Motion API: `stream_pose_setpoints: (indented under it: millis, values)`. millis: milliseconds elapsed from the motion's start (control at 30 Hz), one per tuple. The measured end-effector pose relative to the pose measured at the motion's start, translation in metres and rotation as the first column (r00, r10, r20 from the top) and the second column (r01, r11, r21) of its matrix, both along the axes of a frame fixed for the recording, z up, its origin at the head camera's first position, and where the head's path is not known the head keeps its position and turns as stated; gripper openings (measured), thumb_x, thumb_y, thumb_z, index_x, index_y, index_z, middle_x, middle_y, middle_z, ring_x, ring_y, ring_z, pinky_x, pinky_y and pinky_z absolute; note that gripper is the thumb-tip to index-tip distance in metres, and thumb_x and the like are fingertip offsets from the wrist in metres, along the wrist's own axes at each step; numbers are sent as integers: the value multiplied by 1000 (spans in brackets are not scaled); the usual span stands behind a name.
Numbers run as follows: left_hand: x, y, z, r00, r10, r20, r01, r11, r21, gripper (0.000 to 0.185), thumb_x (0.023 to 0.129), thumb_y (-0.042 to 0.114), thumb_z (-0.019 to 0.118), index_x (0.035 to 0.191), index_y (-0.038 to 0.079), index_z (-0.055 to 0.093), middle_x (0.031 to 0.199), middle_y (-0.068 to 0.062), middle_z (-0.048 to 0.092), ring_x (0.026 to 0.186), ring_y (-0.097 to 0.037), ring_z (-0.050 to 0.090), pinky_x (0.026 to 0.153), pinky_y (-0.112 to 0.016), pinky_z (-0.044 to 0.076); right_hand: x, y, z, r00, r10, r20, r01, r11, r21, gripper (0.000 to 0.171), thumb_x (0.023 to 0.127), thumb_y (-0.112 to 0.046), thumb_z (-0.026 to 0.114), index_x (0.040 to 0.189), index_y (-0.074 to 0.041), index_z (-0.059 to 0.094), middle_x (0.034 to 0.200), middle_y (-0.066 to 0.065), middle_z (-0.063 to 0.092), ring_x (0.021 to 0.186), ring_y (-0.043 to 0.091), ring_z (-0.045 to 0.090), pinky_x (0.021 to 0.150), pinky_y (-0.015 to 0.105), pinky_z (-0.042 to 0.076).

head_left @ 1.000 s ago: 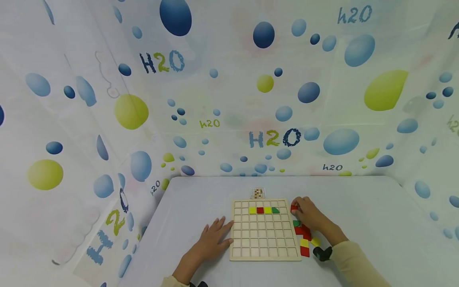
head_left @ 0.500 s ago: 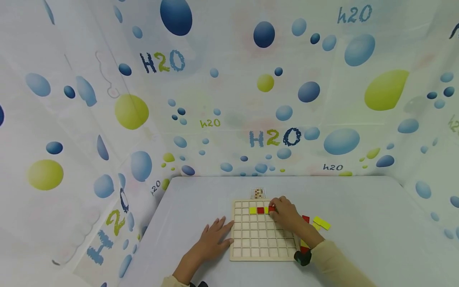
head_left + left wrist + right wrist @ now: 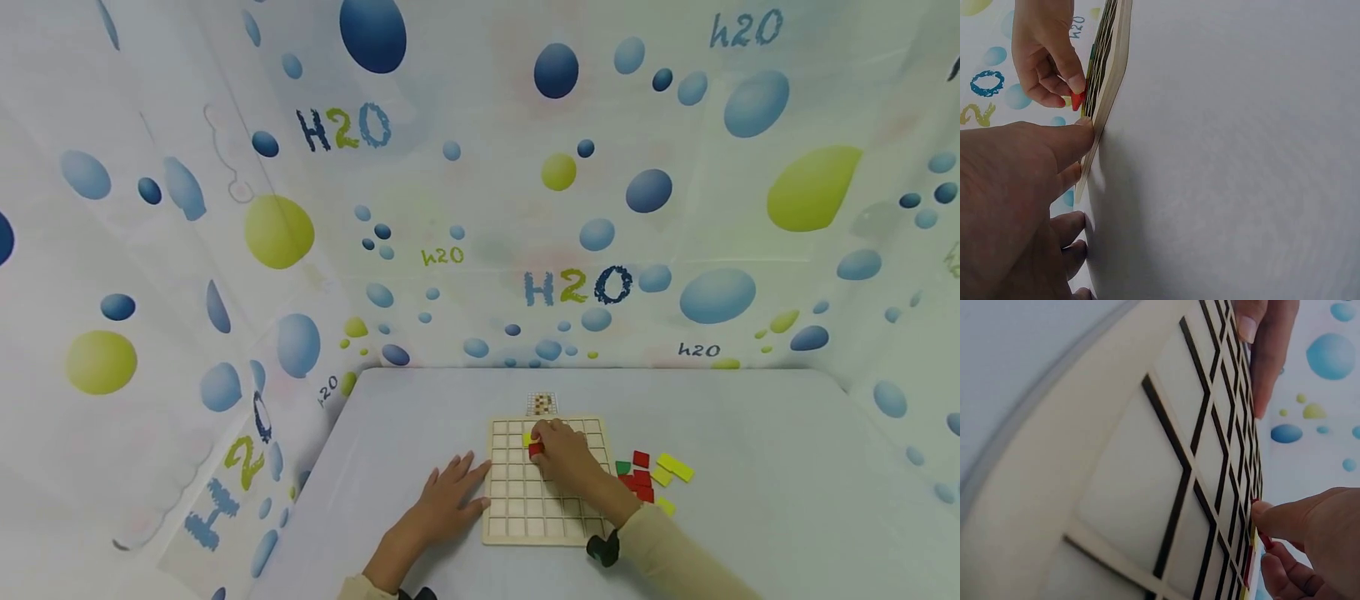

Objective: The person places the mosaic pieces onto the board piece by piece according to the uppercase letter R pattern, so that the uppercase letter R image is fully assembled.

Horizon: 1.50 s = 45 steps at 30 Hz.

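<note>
Since the picture 0.5 s ago, your right hand [image 3: 558,454] has slid leftward along the top of the wooden grid board [image 3: 525,521], from the right end of the coloured row to its left part, and the loose pieces beside the board are uncovered again. Your fingers pinch 1 red tile [image 3: 536,450] and hold it low over a cell in the 2nd row, just under the yellow tile [image 3: 527,437]. In the left wrist view the red tile [image 3: 1077,100] sits between thumb and fingertips, touching or nearly touching the board's face.

To seat it well, I judge you should keep the tile flat, line its edges up with the dark grid lines, lower 1 edge into the cell first, then press it down with a fingertip before letting go. Keep the pinch light so the tile does not tip onto a rib.

The tile looks square, so it has no clear long axis; its flat face is toward the board, its edges roughly parallel to the grid, though your fingers hide most of it.

Your left hand [image 3: 448,498] lies with straight fingers, holding nothing, its fingertips against the board's left edge, steadying it. To the right of the board lie loose tiles [image 3: 651,477] in red, yellow and green. A small pattern card [image 3: 542,404] lies just beyond the board's far edge, on the white table [image 3: 750,467].
</note>
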<state>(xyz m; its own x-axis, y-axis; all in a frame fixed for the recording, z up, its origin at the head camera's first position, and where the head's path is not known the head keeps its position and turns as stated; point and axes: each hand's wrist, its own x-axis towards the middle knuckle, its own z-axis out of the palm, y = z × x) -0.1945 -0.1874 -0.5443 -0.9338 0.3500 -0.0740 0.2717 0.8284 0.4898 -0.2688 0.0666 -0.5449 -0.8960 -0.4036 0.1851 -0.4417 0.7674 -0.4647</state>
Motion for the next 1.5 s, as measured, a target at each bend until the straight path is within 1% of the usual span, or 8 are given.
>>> stream_pose_setpoints:
  millis: [333,567,833,967,1100,1267,1333,1500]
  values:
    - [0,-2,-3,1000,-7,-14,7,1000,12,63,106,44,62,161,19,46,169,-22,34,157,-48,28,121,-76,16,5,-8,2,1000,-6,24,6,1000,8,20,95,-16,81,110,-10,69,100,4,61,91,19,57,84,45,49]
    - [-1,-1,-2,1000,-7,-21,7,1000,14,63,105,45,62,161,19,46,169,-22,34,157,-48,28,122,-76,16,5,-8,0,1000,-7,6,7,1000,12,21,95,-14,80,110,-11,66,98,2,60,88,17,55,83,43,50]
    - [-3,-4,-8,999,-20,-26,20,1000,23,63,106,45,61,161,19,45,169,-23,33,156,-50,27,120,-78,15,9,-4,2,1000,27,-2,-27,999,-19,4,96,-8,77,98,-8,73,99,3,62,96,23,62,87,50,51]
    - [-4,-4,-9,1000,-16,-26,17,1000,21,63,106,45,61,161,19,45,170,-22,33,157,-49,27,121,-77,15,10,2,6,999,37,1,-37,999,-37,3,96,-9,76,100,-9,76,104,4,64,101,26,63,90,54,50]
    - [-5,-2,-9,1000,-10,-25,11,1000,13,64,106,47,61,162,20,44,170,-20,32,158,-47,27,122,-76,16,9,16,7,999,-31,38,33,998,-49,7,97,-11,75,104,-13,77,106,3,66,104,25,64,93,53,51]
    - [-4,0,-8,1000,0,-15,0,1000,12,64,105,47,61,162,21,44,171,-19,32,158,-46,26,122,-76,15,3,55,8,983,-164,78,167,985,-42,11,97,-19,77,106,-14,72,105,4,66,99,23,63,91,53,51]
    - [-3,1,-7,1000,3,-10,-3,1000,10,64,106,46,61,162,21,44,171,-19,31,159,-45,26,123,-75,15,0,75,7,974,-209,83,212,977,-28,15,97,-22,77,107,-13,70,104,6,65,94,23,62,89,52,51]
    - [-3,1,-5,1000,6,2,-6,1000,0,64,106,47,60,163,21,43,172,-18,30,159,-45,24,123,-74,14,-5,120,10,930,-327,170,328,944,22,25,97,-26,76,111,-7,67,103,13,64,85,24,58,82,48,57]
